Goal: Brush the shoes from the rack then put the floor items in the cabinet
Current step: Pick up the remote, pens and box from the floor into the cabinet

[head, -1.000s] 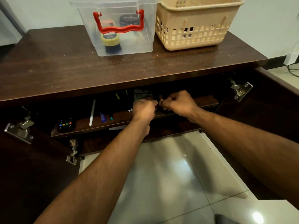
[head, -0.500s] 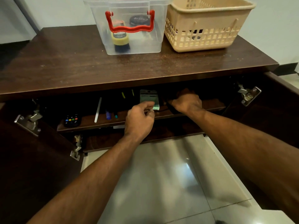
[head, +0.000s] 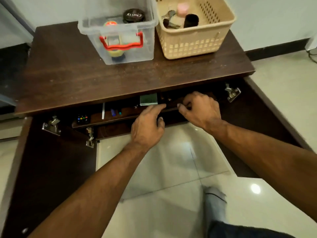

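Note:
The dark wooden cabinet (head: 120, 79) stands with both doors swung wide. My left hand (head: 147, 125) hovers at the front edge of the inner shelf (head: 96, 118), fingers loosely stretched toward a green ribbed item (head: 148, 99) and holding nothing. To its right, my right hand (head: 200, 109) reaches onto the same shelf, fingers and thumb curled round a dark brown object (head: 169, 101) that is mostly hidden in shadow.
On the shelf lie a black remote with coloured buttons (head: 83, 118), a white stick (head: 103, 112) and pens. On top stand a clear box with a red handle (head: 147, 50) and a beige basket (head: 197, 45). The left door (head: 51, 169) and right door (head: 274, 126) flank a glossy tiled floor.
The camera has risen and now looks down over the cabinet top. My left hand has let go of the green item and drawn back slightly. My right hand stays on the shelf.

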